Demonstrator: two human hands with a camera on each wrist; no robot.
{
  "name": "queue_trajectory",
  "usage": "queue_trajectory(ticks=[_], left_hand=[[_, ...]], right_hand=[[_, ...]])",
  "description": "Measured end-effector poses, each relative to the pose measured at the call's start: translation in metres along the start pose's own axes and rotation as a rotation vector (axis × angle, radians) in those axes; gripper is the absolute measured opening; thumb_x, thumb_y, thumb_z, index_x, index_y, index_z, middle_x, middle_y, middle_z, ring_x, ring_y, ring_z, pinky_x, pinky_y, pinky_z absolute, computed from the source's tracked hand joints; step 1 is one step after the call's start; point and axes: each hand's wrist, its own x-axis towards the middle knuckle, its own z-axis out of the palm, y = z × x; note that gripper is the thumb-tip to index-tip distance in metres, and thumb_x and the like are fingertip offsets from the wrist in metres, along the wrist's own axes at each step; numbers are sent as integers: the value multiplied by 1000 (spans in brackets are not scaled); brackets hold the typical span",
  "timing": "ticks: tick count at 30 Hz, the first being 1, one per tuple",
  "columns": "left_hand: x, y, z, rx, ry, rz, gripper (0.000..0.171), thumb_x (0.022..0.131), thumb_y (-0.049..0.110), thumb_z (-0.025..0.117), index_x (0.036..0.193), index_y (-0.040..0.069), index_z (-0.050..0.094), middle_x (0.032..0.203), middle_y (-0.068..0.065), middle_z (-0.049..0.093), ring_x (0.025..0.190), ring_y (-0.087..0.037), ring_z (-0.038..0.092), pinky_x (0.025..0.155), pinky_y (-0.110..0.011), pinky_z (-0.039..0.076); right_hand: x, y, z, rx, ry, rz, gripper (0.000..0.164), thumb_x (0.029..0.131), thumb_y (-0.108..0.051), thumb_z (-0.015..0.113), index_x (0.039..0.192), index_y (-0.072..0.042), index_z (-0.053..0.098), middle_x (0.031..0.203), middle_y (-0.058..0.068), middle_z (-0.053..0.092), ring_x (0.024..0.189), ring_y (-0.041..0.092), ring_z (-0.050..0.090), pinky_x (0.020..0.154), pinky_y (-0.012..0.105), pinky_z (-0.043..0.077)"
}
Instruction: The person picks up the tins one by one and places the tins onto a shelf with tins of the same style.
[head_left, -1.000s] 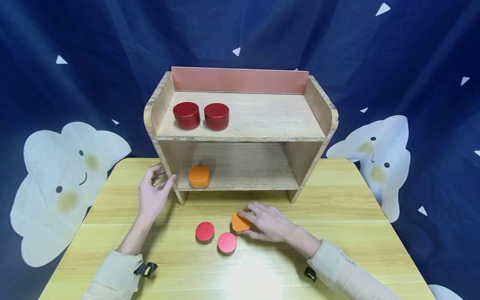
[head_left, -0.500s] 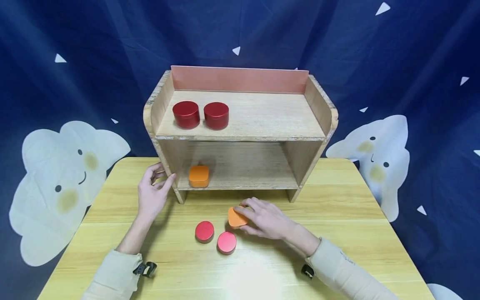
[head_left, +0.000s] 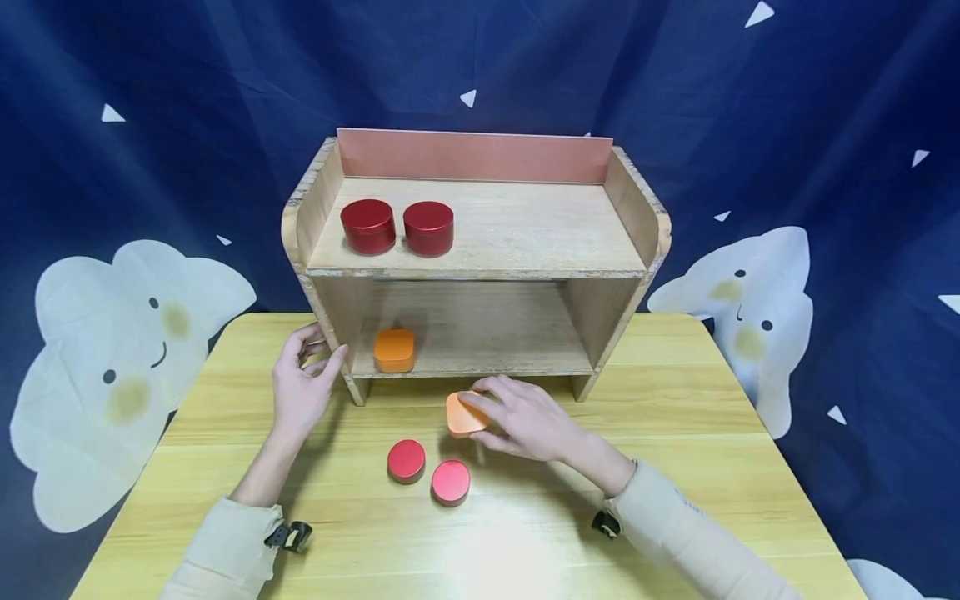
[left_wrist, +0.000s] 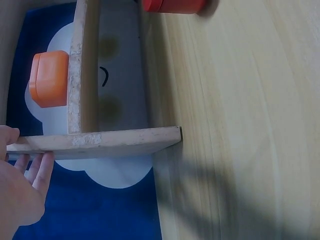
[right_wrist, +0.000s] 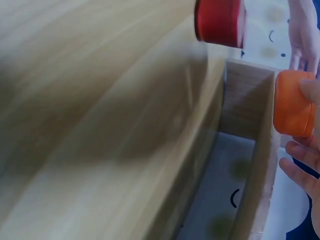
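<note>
My right hand (head_left: 531, 421) pinches an orange square tin (head_left: 462, 414) with rounded corners. It hangs above the table, in front of the lower shelf. In the right wrist view the thumb lies on the held orange tin (right_wrist: 292, 102). My left hand (head_left: 302, 392) grips the left side panel of a small wooden shelf unit (head_left: 480, 273), thumb and fingers on opposite faces, as the left wrist view shows. Another orange square tin (head_left: 394, 350) sits at the left of the lower shelf. Two red round tins (head_left: 406, 461) (head_left: 451, 482) lie on the table below the held tin.
Two taller dark red round tins (head_left: 367, 227) (head_left: 429, 228) stand at the left of the top shelf. A pink board (head_left: 476, 156) backs that shelf. The unit stands on a light wooden table (head_left: 675, 417), before a dark blue curtain (head_left: 480, 58) with white clouds.
My right hand has lifted the orange tin off the table and moved it forward and a little left, towards the lower shelf. The left hand keeps its hold on the shelf unit.
</note>
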Motion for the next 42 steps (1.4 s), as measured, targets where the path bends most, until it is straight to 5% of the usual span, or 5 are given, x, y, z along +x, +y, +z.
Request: queue_trajectory(ticks=[4, 15, 34, 42], left_hand=[[-1, 0, 0, 1, -1, 0, 40, 95, 0, 74, 132, -6, 62, 111, 22, 62, 101, 3, 63, 83, -6, 59], [1, 0, -1, 12, -3, -5, 40, 95, 0, 74, 133, -5, 62, 110, 22, 62, 101, 3, 62, 83, -5, 59], [-1, 1, 0, 14, -3, -7, 40, 95, 1, 74, 132, -5, 62, 111, 23, 62, 102, 3, 63, 83, -5, 58], [-1, 0, 0, 10, 6, -6, 40, 94, -1, 74, 132, -7, 61, 110, 23, 63, 101, 3, 63, 83, -6, 59]], right_hand=[[6, 1, -4, -4, 9, 8, 58, 96, -42, 76, 145, -15, 60, 131, 5, 66, 112, 18, 67, 88, 32, 67], [25, 5, -13, 14, -1, 38, 58, 97, -44, 74, 148, -18, 60, 132, 6, 65, 103, 17, 66, 57, 21, 56], [44, 16, -4, -34, 20, 77, 54, 100, -42, 72, 145, -14, 60, 132, 8, 64, 110, 22, 67, 80, 32, 66], [51, 23, 1, -38, 31, 105, 53, 100, -43, 71, 144, -15, 60, 133, 10, 65, 111, 25, 69, 78, 35, 68]])
